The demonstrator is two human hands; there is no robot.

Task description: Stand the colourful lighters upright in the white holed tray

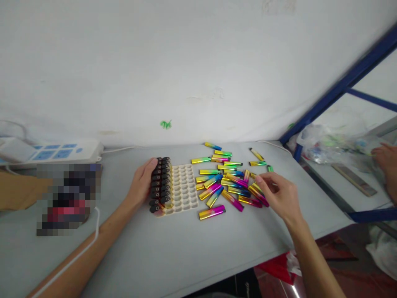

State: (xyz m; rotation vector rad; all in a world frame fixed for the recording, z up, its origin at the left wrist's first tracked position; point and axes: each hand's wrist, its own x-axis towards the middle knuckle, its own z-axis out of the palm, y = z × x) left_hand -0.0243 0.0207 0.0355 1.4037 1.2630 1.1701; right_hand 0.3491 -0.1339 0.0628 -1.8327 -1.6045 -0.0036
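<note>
My left hand grips the left side of a white tray with rows of oval holes, its thumb by the far black tops. Two columns of black-topped tubes stand upright in the tray's left holes; the holes to the right hold nothing. To the right lies a loose heap of flat shiny tubes, gold fading to pink, blue or green, some with dark ends. My right hand is at the heap's right edge, thumb and forefinger pinched on the end of a gold tube. Its other fingers are curled.
A white power strip and a pixelated object lie on the left, near brown paper. A white cable crosses my left forearm. Right of the table stand a blue metal frame and plastic bags; another person's hand shows there.
</note>
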